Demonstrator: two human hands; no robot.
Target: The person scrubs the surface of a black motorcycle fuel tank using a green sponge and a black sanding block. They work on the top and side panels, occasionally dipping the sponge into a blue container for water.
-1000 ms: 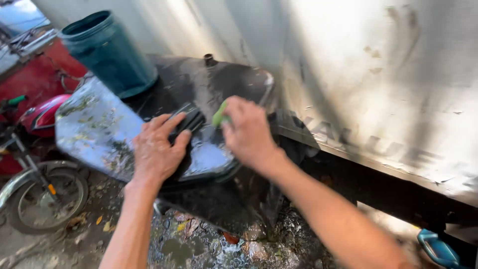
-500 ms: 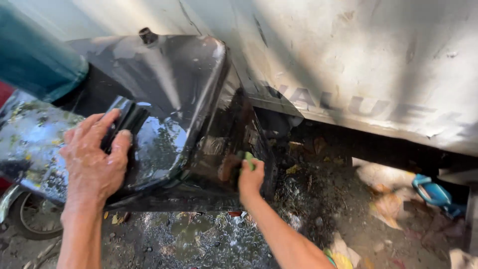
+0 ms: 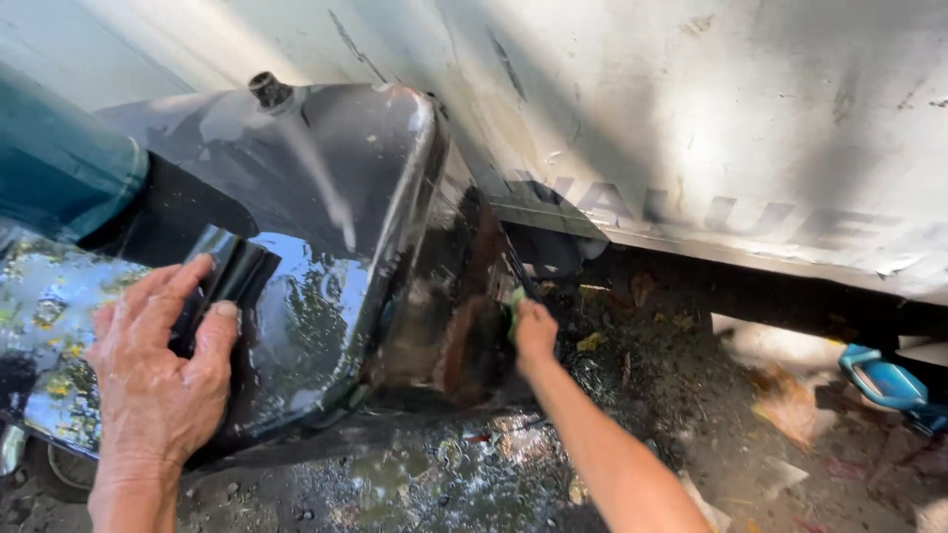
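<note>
Two hands on the black tank.
Left hand stays spread at lower left; right hand, pinching a green pad, has dropped to the rusty underside.

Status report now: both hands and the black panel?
Left hand flat on wet black panel. Right hand presses green scrubber on its rusty side. Nothing in the way.

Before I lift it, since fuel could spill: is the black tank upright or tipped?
Tipped: the black tank leans on its side, filler neck pointing toward the wall.
</note>
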